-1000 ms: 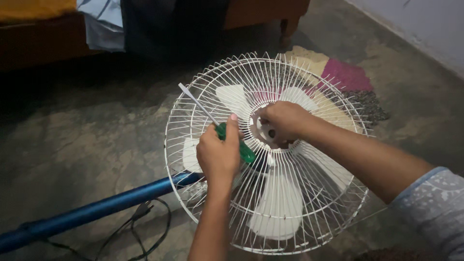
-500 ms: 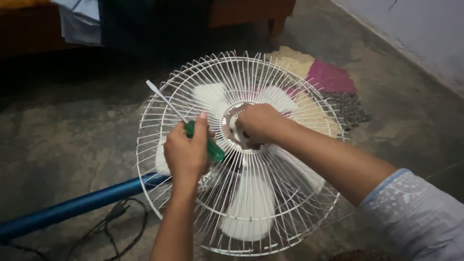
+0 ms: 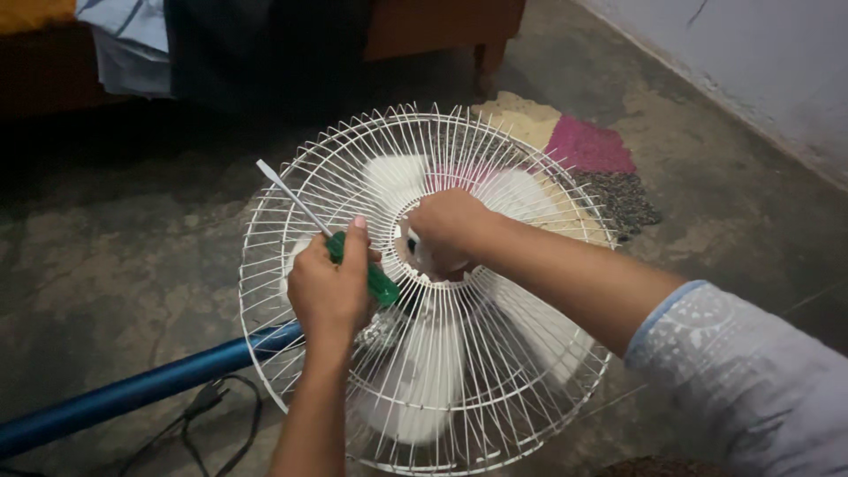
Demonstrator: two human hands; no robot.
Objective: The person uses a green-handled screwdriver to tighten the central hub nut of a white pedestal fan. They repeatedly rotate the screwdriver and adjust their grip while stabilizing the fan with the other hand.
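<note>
A white wire fan guard [image 3: 495, 389] lies face up on the floor, with pale fan blades [image 3: 415, 397] behind its wires. My left hand [image 3: 329, 296] is shut on a screwdriver [image 3: 305, 212] with a green handle; its metal shaft points up and to the left over the guard. My right hand [image 3: 446, 231] is closed over the round hub at the guard's centre, hiding it.
A blue fan pole [image 3: 132, 393] runs out to the lower left, with a black cord and plug [image 3: 208, 406] beside it. A patchwork floor mat [image 3: 583, 150] lies behind the fan. Wooden furniture with draped cloth [image 3: 132, 44] stands at the back; a wall [image 3: 751, 62] is at right.
The view has shifted, so the fan sits more to the right and lower in frame than half a second ago. Both hands keep their grips on the screwdriver and the hub.
</note>
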